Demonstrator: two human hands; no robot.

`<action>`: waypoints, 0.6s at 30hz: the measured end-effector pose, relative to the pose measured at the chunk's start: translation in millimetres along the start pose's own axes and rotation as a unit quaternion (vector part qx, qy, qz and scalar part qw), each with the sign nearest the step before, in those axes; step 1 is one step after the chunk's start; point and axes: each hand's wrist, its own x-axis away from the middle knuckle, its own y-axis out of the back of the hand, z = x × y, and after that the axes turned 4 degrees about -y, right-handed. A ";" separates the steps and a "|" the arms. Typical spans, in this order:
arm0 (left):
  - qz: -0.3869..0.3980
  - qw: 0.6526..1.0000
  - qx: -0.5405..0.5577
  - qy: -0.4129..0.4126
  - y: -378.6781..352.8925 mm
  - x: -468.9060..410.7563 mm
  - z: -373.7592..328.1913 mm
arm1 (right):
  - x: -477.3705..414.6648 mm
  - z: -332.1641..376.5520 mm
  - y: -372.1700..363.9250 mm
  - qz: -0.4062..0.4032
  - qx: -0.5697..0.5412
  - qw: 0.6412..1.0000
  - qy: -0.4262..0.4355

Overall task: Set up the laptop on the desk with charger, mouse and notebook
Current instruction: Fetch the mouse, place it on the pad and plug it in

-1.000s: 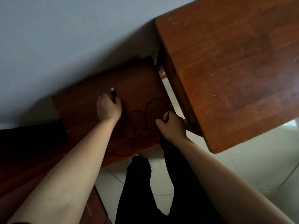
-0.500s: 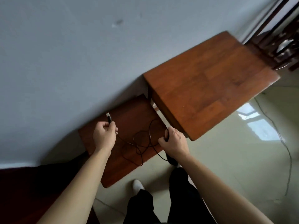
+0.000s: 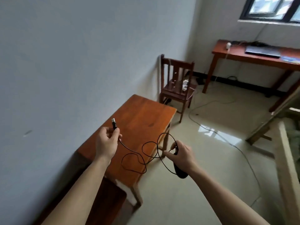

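Observation:
My left hand [image 3: 106,143] pinches the USB plug [image 3: 114,123] of a wired black mouse, plug end pointing up. My right hand [image 3: 181,155] grips the mouse body [image 3: 179,172], which sticks out below my palm. The black cable [image 3: 141,157] hangs in loose loops between both hands, above a small wooden table [image 3: 139,124]. Far off at the upper right stands the desk [image 3: 253,60] with a closed dark laptop [image 3: 263,51], a white charger plug [image 3: 228,45] and a blue notebook [image 3: 290,59] on it.
A wooden chair [image 3: 177,85] with a white item on its seat stands past the small table, by the wall. Cables trail over the shiny tiled floor [image 3: 211,130]. A wooden bed frame [image 3: 285,153] runs along the right edge. A window [image 3: 272,8] is above the desk.
My view has swung up from the low stool to the room. Both hands lifted the mouse and its plug off the low surface and now hold them in the air.

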 end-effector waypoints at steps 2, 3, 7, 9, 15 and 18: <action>0.034 0.999 -0.006 -0.012 -70.0 -2.6 -22.5 | -18.6 -40.8 48.3 -0.023 -0.022 0.999 -0.030; 0.044 0.999 0.000 -0.010 -94.7 -3.5 -29.7 | -25.5 -55.0 65.4 -0.030 -0.024 0.998 -0.045; 0.102 0.995 0.012 -0.018 -226.2 -10.2 -68.5 | -61.2 -134.3 155.6 -0.092 -0.101 0.981 -0.139; 0.122 0.992 0.013 -0.020 -279.6 -15.3 -86.2 | -81.7 -165.4 192.6 -0.122 -0.185 0.954 -0.200; 0.172 0.985 0.012 -0.005 -406.4 -48.2 -107.6 | -166.5 -239.2 252.7 -0.117 -0.386 0.838 -0.368; 0.193 0.981 0.007 -0.004 -466.1 -89.7 -102.1 | -221.7 -266.7 261.0 -0.029 -0.478 0.768 -0.425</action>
